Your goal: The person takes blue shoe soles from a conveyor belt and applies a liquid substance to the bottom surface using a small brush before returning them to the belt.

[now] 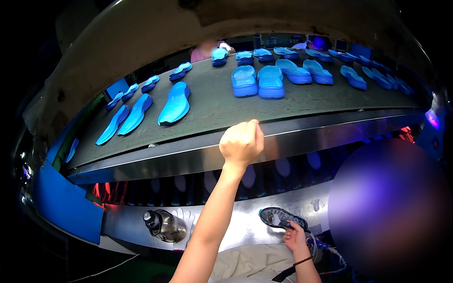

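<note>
My left hand reaches forward, its fingers curled into a fist just above the metal front edge of the conveyor belt. Whatever it may hold is hidden under the fingers. Two bright blue shoe soles lie side by side on the belt beyond it. Lower down, my right hand pinches a dark-handled brush. The brush sits over a dark sole-shaped piece with a pale patch, which rests on the metal ledge. Thin tubing runs beside that hand.
The dark belt carries several more blue soles. A bottle with a black lid and a white glove are on the ledge at left. Below the belt, a lower level holds pale oval shapes. A person in pink is behind the belt.
</note>
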Tool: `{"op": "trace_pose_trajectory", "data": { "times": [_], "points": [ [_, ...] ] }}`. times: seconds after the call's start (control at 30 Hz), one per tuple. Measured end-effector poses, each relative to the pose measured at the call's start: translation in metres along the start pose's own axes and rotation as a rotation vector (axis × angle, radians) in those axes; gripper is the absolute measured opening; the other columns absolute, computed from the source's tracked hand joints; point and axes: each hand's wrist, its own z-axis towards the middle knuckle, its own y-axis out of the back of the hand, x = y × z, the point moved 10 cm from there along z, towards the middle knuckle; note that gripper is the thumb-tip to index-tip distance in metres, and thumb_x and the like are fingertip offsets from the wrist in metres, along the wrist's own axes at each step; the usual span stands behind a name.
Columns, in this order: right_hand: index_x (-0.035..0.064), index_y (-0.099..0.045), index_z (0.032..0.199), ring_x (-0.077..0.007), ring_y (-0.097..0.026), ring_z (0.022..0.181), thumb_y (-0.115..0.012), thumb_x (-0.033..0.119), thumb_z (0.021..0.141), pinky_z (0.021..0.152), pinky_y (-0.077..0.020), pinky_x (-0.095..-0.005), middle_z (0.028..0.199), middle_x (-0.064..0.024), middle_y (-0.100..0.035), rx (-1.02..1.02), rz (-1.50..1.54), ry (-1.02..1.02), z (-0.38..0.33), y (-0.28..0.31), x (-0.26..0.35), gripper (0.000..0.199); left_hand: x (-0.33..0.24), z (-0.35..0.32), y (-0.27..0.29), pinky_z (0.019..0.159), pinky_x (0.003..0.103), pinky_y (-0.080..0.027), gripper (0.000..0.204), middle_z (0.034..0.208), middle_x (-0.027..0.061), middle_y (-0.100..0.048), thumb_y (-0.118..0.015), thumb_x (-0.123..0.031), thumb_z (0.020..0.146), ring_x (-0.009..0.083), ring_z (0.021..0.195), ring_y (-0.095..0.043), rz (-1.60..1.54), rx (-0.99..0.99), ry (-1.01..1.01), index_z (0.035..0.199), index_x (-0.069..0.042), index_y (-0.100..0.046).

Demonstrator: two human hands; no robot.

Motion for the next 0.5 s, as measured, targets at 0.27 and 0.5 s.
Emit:
{"op": "trace_pose_trajectory", "data": {
  "times": [0.27,0.5],
  "points": [
    [0.009,-0.059,0.089,-0.0079,-0.037,0.05,-0.058,0.02,0.079,0.044,-0.0292,-0.0212,0.071,-0.0025,-0.054,0.012,0.017,-0.026,0.005,0.009,-0.004,0.015,0.001,0.002,-0.001,0.05,0.03,-0.043,0.004,0.06,0.0039,-0.058,-0.057,-0.011,0.071,0.0217,0.052,-0.056,0.01,0.041,0.028,0.071,-0.011,-0.061],
    [0.0085,-0.059,0.092,-0.0086,-0.036,0.051,-0.058,0.019,0.08,0.046,-0.03,-0.0211,0.07,-0.0014,-0.053,0.026,-0.006,-0.01,-0.003,0.004,0.006,0.016,0.0,0.002,-0.004,0.049,0.029,-0.044,0.007,0.058,0.0036,-0.056,-0.059,-0.013,0.068,0.0193,0.051,-0.055,0.034,0.01,-0.002,0.073,-0.01,-0.061]
  ]
}}
